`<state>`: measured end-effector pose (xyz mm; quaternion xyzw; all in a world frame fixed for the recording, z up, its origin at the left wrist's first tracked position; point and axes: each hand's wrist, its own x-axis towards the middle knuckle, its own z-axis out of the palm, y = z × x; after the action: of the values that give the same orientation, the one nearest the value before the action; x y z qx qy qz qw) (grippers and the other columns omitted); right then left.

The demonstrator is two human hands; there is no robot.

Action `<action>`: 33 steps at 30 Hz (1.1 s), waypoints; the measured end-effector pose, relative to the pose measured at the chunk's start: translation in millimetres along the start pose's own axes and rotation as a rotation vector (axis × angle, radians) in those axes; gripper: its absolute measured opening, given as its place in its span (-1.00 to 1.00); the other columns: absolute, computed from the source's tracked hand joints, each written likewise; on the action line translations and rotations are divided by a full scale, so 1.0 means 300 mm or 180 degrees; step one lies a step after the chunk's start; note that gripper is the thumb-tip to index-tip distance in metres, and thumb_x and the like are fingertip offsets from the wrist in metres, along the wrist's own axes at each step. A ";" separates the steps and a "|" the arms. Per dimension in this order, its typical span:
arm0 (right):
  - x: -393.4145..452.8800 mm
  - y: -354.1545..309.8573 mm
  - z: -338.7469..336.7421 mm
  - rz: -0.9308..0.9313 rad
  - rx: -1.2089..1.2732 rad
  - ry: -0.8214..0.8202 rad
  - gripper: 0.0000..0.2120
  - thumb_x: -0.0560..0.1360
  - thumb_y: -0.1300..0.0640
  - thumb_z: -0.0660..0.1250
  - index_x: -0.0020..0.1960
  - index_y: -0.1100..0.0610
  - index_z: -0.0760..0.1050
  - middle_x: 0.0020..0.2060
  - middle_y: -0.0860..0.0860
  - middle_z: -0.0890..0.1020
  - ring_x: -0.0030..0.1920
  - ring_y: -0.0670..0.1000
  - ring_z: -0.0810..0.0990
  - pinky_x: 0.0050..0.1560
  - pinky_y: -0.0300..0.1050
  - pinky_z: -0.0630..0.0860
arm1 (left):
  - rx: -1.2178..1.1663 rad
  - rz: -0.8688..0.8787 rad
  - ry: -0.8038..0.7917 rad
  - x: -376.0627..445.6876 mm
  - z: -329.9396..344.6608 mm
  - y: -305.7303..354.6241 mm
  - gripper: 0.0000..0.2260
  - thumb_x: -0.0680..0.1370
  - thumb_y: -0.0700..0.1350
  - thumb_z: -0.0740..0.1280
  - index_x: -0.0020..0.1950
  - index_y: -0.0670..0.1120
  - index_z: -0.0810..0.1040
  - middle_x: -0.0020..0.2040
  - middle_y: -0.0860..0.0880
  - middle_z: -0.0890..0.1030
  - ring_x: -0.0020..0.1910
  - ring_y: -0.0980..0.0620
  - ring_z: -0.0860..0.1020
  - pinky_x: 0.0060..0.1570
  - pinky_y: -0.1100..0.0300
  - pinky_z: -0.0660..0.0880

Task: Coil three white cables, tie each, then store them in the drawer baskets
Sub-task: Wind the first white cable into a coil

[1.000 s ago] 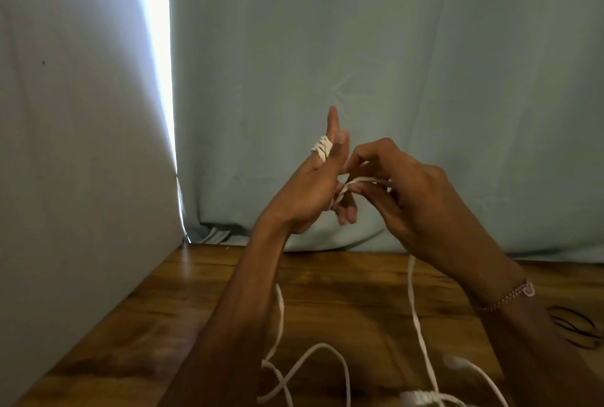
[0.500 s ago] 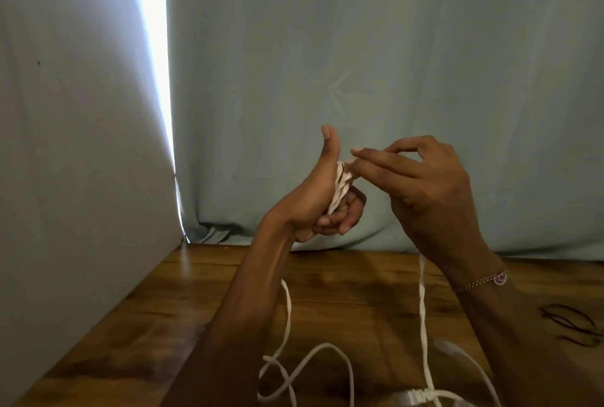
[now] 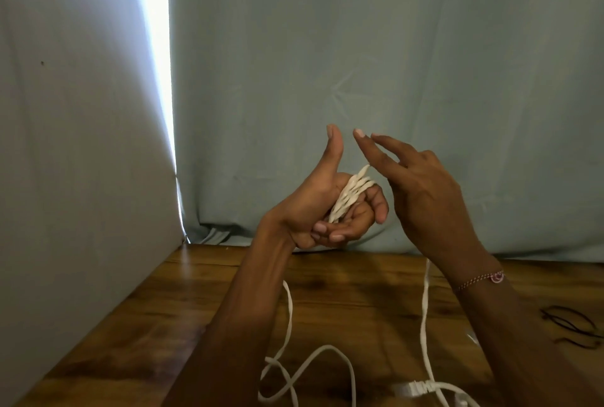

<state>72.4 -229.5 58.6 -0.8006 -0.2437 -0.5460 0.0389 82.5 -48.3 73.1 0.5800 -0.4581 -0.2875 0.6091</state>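
A brown wooden table [image 3: 359, 292] with dark patches in the grain runs up to a pale blue curtain at the back and a plain wall on the left. White cable [image 3: 307, 361] lies on it in loose loops near the front edge — one strand curls round and crosses over itself. Beside that sits a white ribbed plug end [image 3: 413, 388]. Far off at the right edge lie some thin black ties [image 3: 575, 328] — small and tangled

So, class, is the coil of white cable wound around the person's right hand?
No, the white cable is wound around the left hand.
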 end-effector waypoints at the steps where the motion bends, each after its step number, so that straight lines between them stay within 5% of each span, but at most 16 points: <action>1: -0.005 0.003 0.002 -0.0008 0.0162 -0.0096 -0.15 0.54 0.47 0.28 0.62 -0.17 0.09 0.29 0.09 0.58 -0.06 0.14 0.57 -0.32 0.03 0.58 | -0.0047 0.0063 -0.0016 0.001 0.003 0.002 -0.03 0.42 0.54 -0.23 -0.04 -0.31 0.51 -0.55 -0.12 0.44 -0.71 0.16 0.21 -0.69 0.33 0.07; 4: -0.011 -0.003 0.014 0.0164 0.0846 -0.0542 -0.15 0.56 0.38 0.30 0.62 -0.20 0.00 -0.18 0.03 0.61 -0.29 0.02 0.55 -0.28 -0.05 0.59 | -0.0064 0.0298 -0.0004 0.010 0.004 0.000 -0.07 0.48 0.50 -0.10 0.08 -0.35 0.53 -0.55 -0.12 0.45 -0.71 0.17 0.19 -0.71 0.31 0.02; 6: -0.010 -0.009 0.016 0.0604 0.1371 -0.0870 -0.24 0.55 0.42 0.28 0.58 -0.13 0.15 -0.35 -0.03 0.52 -0.39 -0.02 0.52 -0.34 -0.18 0.55 | 0.0018 0.0417 0.0174 0.010 0.016 0.001 -0.18 0.55 0.40 0.05 0.17 -0.38 0.54 -0.55 -0.10 0.44 -0.71 0.18 0.18 -0.71 0.32 0.03; 9: -0.009 -0.015 0.008 0.0879 0.1754 -0.1320 -0.63 0.63 0.34 0.19 0.40 0.11 0.42 -0.37 -0.08 0.55 -0.43 -0.04 0.55 -0.33 -0.18 0.58 | 0.0141 0.0754 0.0857 0.001 0.034 0.010 -0.48 0.67 0.11 0.16 0.30 -0.34 0.55 -0.55 -0.06 0.42 -0.69 0.19 0.17 -0.68 0.35 0.12; 13: -0.010 -0.065 -0.024 0.0896 0.2272 -0.1741 -0.60 0.70 0.16 0.12 0.53 -0.03 0.23 -0.22 -0.15 0.65 -0.35 -0.02 0.66 -0.32 -0.18 0.62 | -0.0277 0.1237 0.1333 0.011 0.050 0.022 -0.56 0.70 -0.08 0.10 0.52 -0.28 0.33 -0.25 -0.16 0.68 -0.62 0.15 0.41 -0.63 0.36 0.32; 16: -0.014 -0.099 -0.044 0.1082 0.2364 -0.2525 -0.78 0.71 0.10 0.11 0.34 0.01 0.33 -0.06 -0.04 0.67 -0.32 0.07 0.68 -0.22 0.02 0.68 | -0.0490 0.1429 0.1422 0.021 0.050 0.031 -0.54 0.72 -0.06 0.07 0.59 -0.20 0.20 0.27 -0.22 0.63 -0.13 -0.14 0.72 -0.26 0.12 0.65; 19: -0.020 -0.124 -0.058 0.0570 0.2023 -0.3017 -0.72 0.71 0.12 0.13 0.40 -0.06 0.28 -0.06 -0.06 0.66 -0.31 -0.04 0.65 -0.23 -0.15 0.64 | -0.0602 0.1685 0.1496 0.012 0.022 0.027 -0.52 0.71 -0.06 0.09 0.63 -0.12 0.12 0.48 -0.18 0.46 0.32 -0.34 0.54 0.15 -0.23 0.58; 24: -0.004 -0.138 -0.101 0.0247 0.1515 -0.2453 -0.86 0.67 0.11 0.23 0.08 0.03 0.58 -0.19 -0.12 0.67 -0.22 -0.16 0.62 -0.18 -0.29 0.48 | -0.0242 0.1748 0.2083 -0.014 -0.024 0.026 -0.50 0.73 -0.03 0.08 0.66 0.01 0.02 0.54 -0.04 0.40 0.42 -0.26 0.47 0.25 -0.30 0.51; 29: 0.013 -0.142 -0.187 0.0209 0.1546 -0.1824 -0.74 0.63 0.05 0.30 0.30 -0.09 0.54 -0.21 -0.25 0.59 -0.21 -0.36 0.55 -0.21 -0.44 0.44 | 0.0333 0.1558 0.2302 -0.006 -0.039 0.004 -0.47 0.72 0.02 0.06 0.67 0.10 -0.07 0.57 0.05 0.35 0.41 -0.16 0.50 0.23 -0.15 0.57; 33: 0.017 -0.120 -0.239 0.0049 0.1817 -0.1229 -0.78 0.61 0.07 0.27 0.25 -0.06 0.46 -0.15 -0.20 0.64 -0.26 -0.13 0.61 -0.32 -0.30 0.49 | 0.0362 0.1405 0.2172 0.003 -0.025 -0.003 -0.41 0.68 0.09 0.09 0.66 0.11 -0.09 0.51 0.02 0.45 0.28 -0.14 0.61 0.16 -0.04 0.60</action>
<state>-3.0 -219.6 84.6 -0.8478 -0.3834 -0.2939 0.2186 89.7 -46.0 73.1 0.5626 -0.3584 0.0847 0.7401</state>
